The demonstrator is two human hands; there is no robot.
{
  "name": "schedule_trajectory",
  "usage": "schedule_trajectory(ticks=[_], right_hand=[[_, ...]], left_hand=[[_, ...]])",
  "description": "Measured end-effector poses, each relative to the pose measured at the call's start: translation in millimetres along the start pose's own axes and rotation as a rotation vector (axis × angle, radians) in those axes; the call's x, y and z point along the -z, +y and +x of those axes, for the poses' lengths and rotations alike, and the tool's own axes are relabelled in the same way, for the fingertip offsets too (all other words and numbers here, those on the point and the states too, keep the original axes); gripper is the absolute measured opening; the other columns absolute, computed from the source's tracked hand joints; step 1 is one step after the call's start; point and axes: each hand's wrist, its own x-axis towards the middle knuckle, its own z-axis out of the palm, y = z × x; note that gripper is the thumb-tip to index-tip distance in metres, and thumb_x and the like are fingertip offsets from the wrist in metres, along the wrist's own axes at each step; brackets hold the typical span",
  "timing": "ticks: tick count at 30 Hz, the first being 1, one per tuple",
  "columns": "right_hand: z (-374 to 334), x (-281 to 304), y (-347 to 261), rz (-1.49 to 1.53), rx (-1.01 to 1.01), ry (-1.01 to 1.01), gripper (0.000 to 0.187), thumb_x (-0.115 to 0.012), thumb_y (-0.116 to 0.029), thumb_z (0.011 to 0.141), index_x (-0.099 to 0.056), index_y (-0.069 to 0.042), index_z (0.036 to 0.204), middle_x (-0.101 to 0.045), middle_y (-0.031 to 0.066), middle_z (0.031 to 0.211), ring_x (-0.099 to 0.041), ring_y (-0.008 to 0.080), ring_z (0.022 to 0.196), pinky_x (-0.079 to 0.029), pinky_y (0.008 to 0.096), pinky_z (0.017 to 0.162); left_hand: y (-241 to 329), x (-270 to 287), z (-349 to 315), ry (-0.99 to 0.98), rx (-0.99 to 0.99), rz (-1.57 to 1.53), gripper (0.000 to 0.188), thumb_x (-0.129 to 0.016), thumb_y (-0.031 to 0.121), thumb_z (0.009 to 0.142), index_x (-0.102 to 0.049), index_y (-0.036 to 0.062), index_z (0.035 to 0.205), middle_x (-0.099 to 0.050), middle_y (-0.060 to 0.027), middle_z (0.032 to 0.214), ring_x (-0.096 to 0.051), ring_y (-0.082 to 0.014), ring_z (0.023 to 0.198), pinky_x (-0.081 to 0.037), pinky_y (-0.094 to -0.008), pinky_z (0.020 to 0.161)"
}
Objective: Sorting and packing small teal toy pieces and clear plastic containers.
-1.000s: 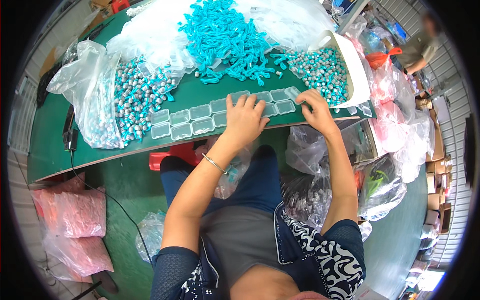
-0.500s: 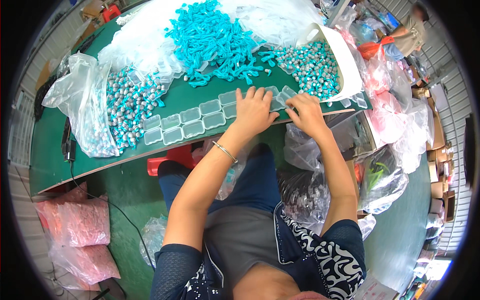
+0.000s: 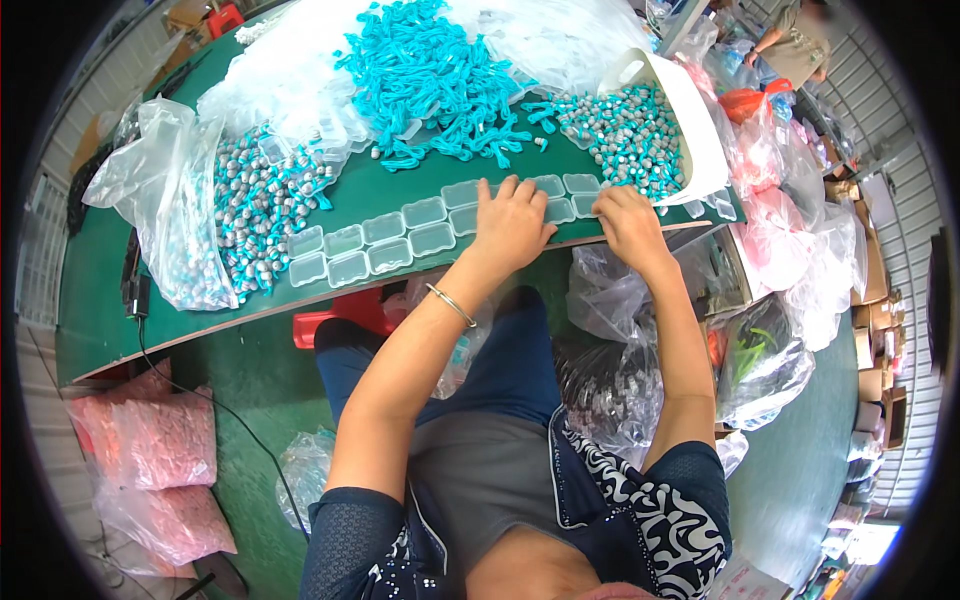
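Note:
Two rows of small clear plastic boxes (image 3: 388,256) run along the near edge of the green table. My left hand (image 3: 510,225) lies flat over the middle of the rows, fingers stretched out and apart, covering several boxes and holding none. At the right end of the near row, my right hand (image 3: 632,228) has its fingers bent and drawn together at the edge of the last clear plastic box (image 3: 586,205). That box lies flat beside its neighbours; the fingertips partly hide its right side.
Beyond the rows lie a heap of turquoise cords (image 3: 430,85) and white plastic sheeting (image 3: 285,75). Grey-and-turquoise small pieces (image 3: 262,200) pile at left near a clear bag (image 3: 165,190); more spill from a white bin (image 3: 700,140). A person (image 3: 800,45) stands far right.
The tilted box at the right end now lies flat in line with the others. My right hand has moved slightly right; my left hand stays nearly in place.

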Motion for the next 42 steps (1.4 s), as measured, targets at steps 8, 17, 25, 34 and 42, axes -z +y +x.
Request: schedule_trajectory(ticks=[8,17,25,34,42], right_hand=[[-0.3,0.4,-6.0,0.009,0.006,-0.034,0.013,-0.058,0.002,0.073,-0.061,-0.004,0.085,-0.059,0.0084,0.090,-0.058,0.0289,0.089,-0.047,0.0393,0.078],[30.6,-2.6,-25.4,0.090,-0.049,0.044,0.025,-0.059,0.004,0.073,-0.062,-0.005,0.096,-0.060,0.0118,0.097,-0.058,0.0319,0.094,-0.047,0.0411,0.080],[108.1,-57.0,-22.9,0.121,-0.127,-0.037,0.056,-0.074,-0.019,0.071,-0.055,-0.007,0.122,-0.058,0.0164,0.115,-0.053,0.0349,0.110,-0.044,0.0422,0.093],[156.5,-95.7,-25.1,0.143,-0.364,-0.367,0.066,-0.071,-0.012,0.070,-0.045,-0.010,0.132,-0.056,0.0186,0.122,-0.053,0.0395,0.113,-0.047,0.0474,0.093],[156.8,-109.5,-24.9,0.230,-0.234,-0.297,0.049,-0.066,-0.003,0.070,-0.054,-0.008,0.117,-0.060,0.0174,0.115,-0.056,0.0390,0.108,-0.047,0.0464,0.089]], left_hand=[[-2.3,4.8,-8.3,0.106,-0.025,-0.104,0.045,-0.072,0.032,0.077,-0.059,0.0082,0.114,-0.055,-0.0129,0.126,-0.048,-0.0327,0.121,-0.035,-0.0617,0.097],[-53.1,42.6,-16.2,0.227,0.035,-0.185,0.036,-0.071,0.020,0.077,-0.063,0.0084,0.110,-0.058,-0.0118,0.117,-0.053,-0.0321,0.112,-0.041,-0.0482,0.092],[-92.4,42.1,11.6,0.138,0.234,-0.065,0.046,-0.071,0.019,0.078,-0.057,0.0096,0.120,-0.056,-0.0132,0.123,-0.054,-0.0353,0.108,-0.047,-0.0447,0.087],[-102.0,18.7,36.7,-0.002,0.287,-0.039,0.067,-0.075,0.021,0.073,-0.046,0.0093,0.132,-0.049,-0.0219,0.129,-0.050,-0.0420,0.113,-0.047,-0.0481,0.092],[-121.1,-1.2,48.5,-0.006,0.291,0.044,0.063,-0.076,0.020,0.071,-0.049,0.0098,0.127,-0.059,-0.0207,0.108,-0.055,-0.0403,0.099,-0.048,-0.0479,0.082]])
